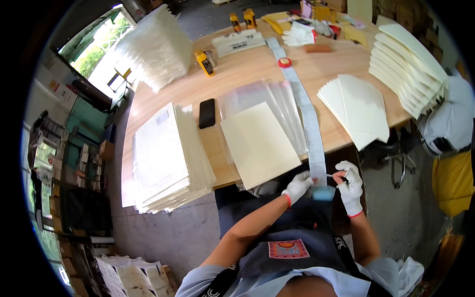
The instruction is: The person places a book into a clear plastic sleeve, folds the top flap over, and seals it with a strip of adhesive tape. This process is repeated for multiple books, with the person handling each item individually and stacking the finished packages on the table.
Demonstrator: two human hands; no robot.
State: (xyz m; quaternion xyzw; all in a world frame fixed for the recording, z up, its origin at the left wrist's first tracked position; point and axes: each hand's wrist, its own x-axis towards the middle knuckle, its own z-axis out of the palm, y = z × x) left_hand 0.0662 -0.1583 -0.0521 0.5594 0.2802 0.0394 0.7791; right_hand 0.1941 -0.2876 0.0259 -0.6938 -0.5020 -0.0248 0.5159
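A long strip of pale printed labels [308,114] runs down the table and hangs over its front edge, its lower end bluish. My left hand [298,188], in a white glove with bare fingertips, pinches the strip's left edge. On the other side my right hand [350,187], gloved alike, has its thumb and forefinger closed at a small pale piece beside the strip, seemingly a label edge. Left of the strip a cream board [260,143] lies on clear plastic sleeves [242,99]. More cream boards [354,106] lie fanned out to the right.
At left on the wooden table [180,91] rests a thick stack of sleeved boards [161,148], near a black phone [207,113]. A yellow bottle [204,63], a red round object [284,62], a tall wrapped stack [156,49] and a board pile [405,64] stand farther off.
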